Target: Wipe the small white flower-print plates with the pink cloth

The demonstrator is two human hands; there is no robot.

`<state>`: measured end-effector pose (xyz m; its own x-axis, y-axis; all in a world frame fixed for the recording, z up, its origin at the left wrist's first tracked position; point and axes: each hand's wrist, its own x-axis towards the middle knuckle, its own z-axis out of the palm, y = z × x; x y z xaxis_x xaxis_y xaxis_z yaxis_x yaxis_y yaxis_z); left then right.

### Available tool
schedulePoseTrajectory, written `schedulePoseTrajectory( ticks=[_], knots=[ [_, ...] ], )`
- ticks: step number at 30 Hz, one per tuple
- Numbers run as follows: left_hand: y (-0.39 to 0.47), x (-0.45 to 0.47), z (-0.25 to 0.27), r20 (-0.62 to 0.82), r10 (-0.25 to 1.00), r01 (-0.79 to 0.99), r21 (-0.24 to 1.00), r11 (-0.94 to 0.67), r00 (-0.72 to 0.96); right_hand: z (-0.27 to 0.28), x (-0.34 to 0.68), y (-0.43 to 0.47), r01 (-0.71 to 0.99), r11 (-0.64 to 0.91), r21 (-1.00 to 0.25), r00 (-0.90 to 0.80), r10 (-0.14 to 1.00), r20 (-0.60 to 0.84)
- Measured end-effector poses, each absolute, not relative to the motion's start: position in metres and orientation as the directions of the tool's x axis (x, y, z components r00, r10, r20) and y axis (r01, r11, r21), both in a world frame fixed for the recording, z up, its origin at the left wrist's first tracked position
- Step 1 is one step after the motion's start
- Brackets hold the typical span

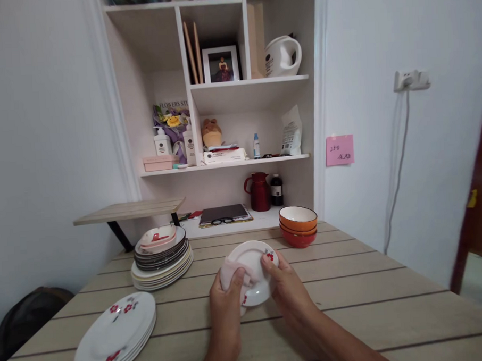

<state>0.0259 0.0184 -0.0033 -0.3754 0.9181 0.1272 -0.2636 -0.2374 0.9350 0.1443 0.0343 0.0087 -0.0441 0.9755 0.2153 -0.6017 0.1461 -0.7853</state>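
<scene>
A small white plate [255, 254] with red flowers on its rim is held up over the table, tilted towards me. My right hand [287, 279] grips its right edge, thumb on the upper face. On the other side my left hand [228, 293] pinches a pale pink cloth [231, 270] against the plate's left rim; part of the cloth lies over the plate's face. The fingers behind the plate are hidden. To the left lies a stack of oval white plates [115, 329] with red flowers.
Behind that stand stacked round plates [161, 280] topped by small dishes [159, 237]. Orange and red bowls [299, 226] are nested at the back right. A raised wooden shelf [130, 209] overhangs the left rear. A red jug [259, 192] and a laptop-like dark slab [223, 213] sit behind the table [349, 287].
</scene>
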Motion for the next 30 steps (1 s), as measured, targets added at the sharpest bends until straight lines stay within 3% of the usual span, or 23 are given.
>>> schedulePoseTrajectory(
  ticks=[4, 12, 25, 30],
  knots=[
    [0.024, 0.024, -0.01, 0.086, 0.914, -0.286, 0.935, -0.211, -0.396, 0.004, 0.144, 0.037, -0.628, 0.075, -0.775, -0.11, 0.977, 0.184],
    [0.029, 0.018, -0.021, 0.023, 0.908, -0.378, 0.904, -0.198, -0.419, 0.007, 0.15, 0.039, -0.405, 0.089, -0.91, -0.195, 0.964, 0.181],
    [0.032, 0.019, -0.027, 0.015, 0.926, -0.3, 0.944, -0.137, -0.377, -0.016, 0.146, 0.054, -0.436, 0.111, -0.893, -0.082, 0.983, 0.162],
    [0.032, 0.02, -0.03, 0.02, 0.931, -0.289, 0.948, -0.133, -0.363, -0.018, 0.145, 0.051, -0.494, 0.076, -0.866, -0.111, 0.983, 0.149]
  ],
)
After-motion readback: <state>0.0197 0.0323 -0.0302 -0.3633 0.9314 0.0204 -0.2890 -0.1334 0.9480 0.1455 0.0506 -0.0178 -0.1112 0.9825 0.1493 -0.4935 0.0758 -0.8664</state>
